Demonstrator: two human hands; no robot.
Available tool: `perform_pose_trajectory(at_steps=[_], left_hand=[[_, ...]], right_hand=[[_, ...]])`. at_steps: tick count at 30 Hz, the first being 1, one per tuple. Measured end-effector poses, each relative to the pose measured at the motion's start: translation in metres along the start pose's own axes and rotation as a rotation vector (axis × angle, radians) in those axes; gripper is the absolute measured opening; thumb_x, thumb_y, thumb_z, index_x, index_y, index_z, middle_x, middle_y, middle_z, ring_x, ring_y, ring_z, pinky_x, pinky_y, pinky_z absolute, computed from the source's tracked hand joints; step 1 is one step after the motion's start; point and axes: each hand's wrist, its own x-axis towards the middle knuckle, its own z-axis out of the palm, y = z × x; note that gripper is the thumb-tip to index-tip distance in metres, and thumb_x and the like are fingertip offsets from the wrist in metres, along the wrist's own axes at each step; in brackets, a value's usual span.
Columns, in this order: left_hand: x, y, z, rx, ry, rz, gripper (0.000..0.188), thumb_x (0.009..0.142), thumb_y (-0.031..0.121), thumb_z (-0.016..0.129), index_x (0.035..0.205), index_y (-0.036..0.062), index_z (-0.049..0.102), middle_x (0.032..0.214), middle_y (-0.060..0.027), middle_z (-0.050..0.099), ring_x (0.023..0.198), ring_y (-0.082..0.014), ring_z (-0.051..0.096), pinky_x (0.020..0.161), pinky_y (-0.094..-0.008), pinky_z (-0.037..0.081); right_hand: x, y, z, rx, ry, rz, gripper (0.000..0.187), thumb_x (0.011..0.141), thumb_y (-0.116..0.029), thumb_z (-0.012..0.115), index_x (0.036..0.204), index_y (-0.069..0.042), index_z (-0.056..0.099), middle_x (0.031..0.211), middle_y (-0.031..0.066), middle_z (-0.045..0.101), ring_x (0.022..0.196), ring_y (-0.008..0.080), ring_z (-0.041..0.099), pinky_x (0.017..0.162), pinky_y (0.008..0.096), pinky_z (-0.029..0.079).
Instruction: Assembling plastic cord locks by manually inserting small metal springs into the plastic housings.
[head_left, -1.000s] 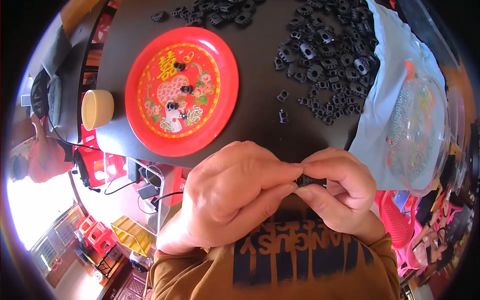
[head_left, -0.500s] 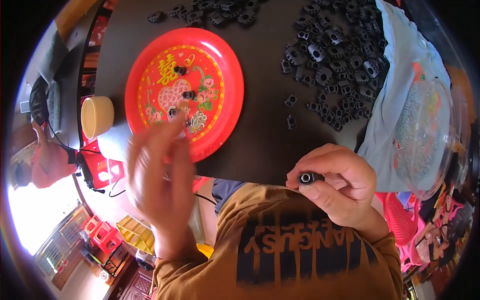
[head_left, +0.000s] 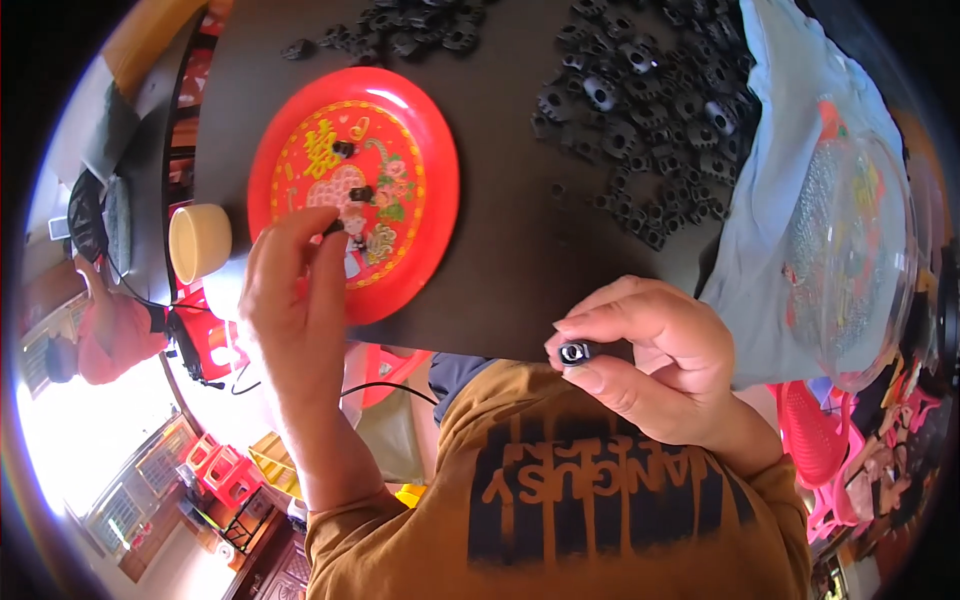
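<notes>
My right hand [head_left: 660, 365] pinches a small black plastic part [head_left: 574, 352] between thumb and fingertips, just off the table's front edge. A pale round opening or ring shows at the part's end. On the left, my left hand [head_left: 300, 275] reaches over a red round tray [head_left: 430, 230] printed with flowers and gold patterns. Its thumb and forefinger close on another small dark part [head_left: 334, 227], mostly covered by the fingers. Two more small black parts lie on the tray: one near its middle [head_left: 361, 194], the other farther back [head_left: 344, 149].
Loose black plastic pieces [head_left: 640, 120] heap at the far right of the dark table [head_left: 500, 270], with another pile [head_left: 410, 25] at the back. A yellowish cup [head_left: 198, 243] stands left of the tray. Light blue cloth [head_left: 775, 260] and a clear plastic container [head_left: 850, 270] are at the right.
My left hand, blurred at the tray's near edge before, has steadied with its fingertips on a dark part there. My right hand still holds its part, turned slightly.
</notes>
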Motion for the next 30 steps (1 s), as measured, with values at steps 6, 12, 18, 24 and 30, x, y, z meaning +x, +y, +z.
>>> perform_pose_trajectory(at_steps=[6, 12, 18, 24, 30], left_hand=[[-0.031, 0.041, 0.006, -0.485, -0.208, 0.042, 0.021, 0.07, -0.005, 0.062, 0.091, -0.0038, 0.066, 0.088, -0.0104, 0.065, 0.085, -0.0196, 0.06, 0.074, -0.0293, 0.046], [-0.036, 0.055, 0.01, -0.836, -0.382, -0.14, 0.021, 0.073, -0.003, 0.066, 0.095, -0.0043, 0.066, 0.089, -0.0128, 0.065, 0.085, -0.0211, 0.061, 0.074, -0.0294, 0.047], [-0.035, 0.045, 0.014, -0.822, -0.424, -0.02, 0.019, 0.076, -0.002, 0.067, 0.095, -0.004, 0.066, 0.088, -0.0122, 0.064, 0.082, -0.0191, 0.06, 0.07, -0.0271, 0.046], [-0.034, 0.043, 0.015, -0.781, -0.425, -0.022, 0.017, 0.076, 0.001, 0.068, 0.093, -0.0028, 0.068, 0.087, -0.012, 0.065, 0.077, -0.0183, 0.059, 0.068, -0.0268, 0.045], [-0.024, 0.047, 0.007, -0.479, -0.416, 0.256, 0.02, 0.072, -0.002, 0.067, 0.092, -0.0016, 0.069, 0.082, -0.0107, 0.065, 0.073, -0.0198, 0.06, 0.064, -0.0282, 0.045]], right_hand=[[-0.001, -0.001, -0.009, -0.052, -0.079, -0.025, 0.029, 0.077, 0.008, 0.069, 0.105, 0.007, 0.061, 0.098, 0.0177, 0.064, 0.085, 0.0215, 0.062, 0.074, 0.0289, 0.049], [0.001, -0.001, -0.005, -0.003, -0.043, -0.034, 0.029, 0.077, 0.005, 0.07, 0.105, 0.006, 0.062, 0.097, 0.0164, 0.065, 0.086, 0.0223, 0.063, 0.075, 0.0297, 0.048], [0.002, -0.001, -0.007, -0.037, -0.053, -0.059, 0.028, 0.077, 0.004, 0.07, 0.103, 0.006, 0.062, 0.095, 0.0163, 0.065, 0.083, 0.0217, 0.063, 0.072, 0.0289, 0.049], [0.003, -0.002, -0.007, -0.081, -0.058, -0.073, 0.026, 0.077, 0.003, 0.072, 0.101, 0.006, 0.063, 0.091, 0.0152, 0.065, 0.079, 0.0211, 0.064, 0.068, 0.0275, 0.049], [0.003, -0.002, -0.006, -0.114, -0.048, -0.066, 0.025, 0.076, 0.002, 0.073, 0.1, 0.004, 0.065, 0.09, 0.0139, 0.066, 0.078, 0.0208, 0.064, 0.067, 0.0273, 0.049]])
